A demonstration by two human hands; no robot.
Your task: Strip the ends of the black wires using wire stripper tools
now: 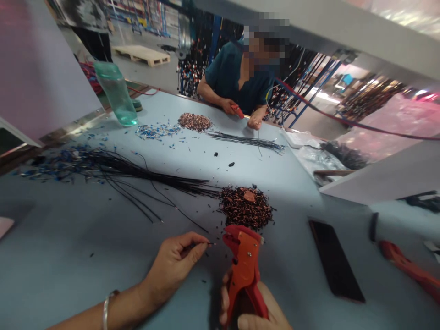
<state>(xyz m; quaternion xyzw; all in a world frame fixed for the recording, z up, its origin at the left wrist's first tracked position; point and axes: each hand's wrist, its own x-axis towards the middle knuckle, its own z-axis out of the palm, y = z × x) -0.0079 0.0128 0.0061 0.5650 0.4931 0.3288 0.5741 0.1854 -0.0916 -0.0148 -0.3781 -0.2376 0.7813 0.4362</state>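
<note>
My left hand (175, 259) pinches a thin black wire (212, 244) between thumb and forefinger, its tip pointing right. My right hand (266, 307) is wrapped round the handles of a red and orange wire stripper (248, 256), jaws up. The wire tip is just left of the jaws, apart from them. Beyond the stripper lies a heap of short black and copper-coloured offcuts (237, 206). To the left stretches a bundle of black wires (147, 174), with blue-tipped ends (58, 162) at its far left.
A dark phone (337, 261) and a red-handled tool (409, 266) lie at the right. Across the table a co-worker (223, 68) holds a red tool (237, 111) near wires (247, 140) and a copper-coloured heap (195, 121). A green bottle (117, 94) stands at the far left; a beam (309, 27) crosses above.
</note>
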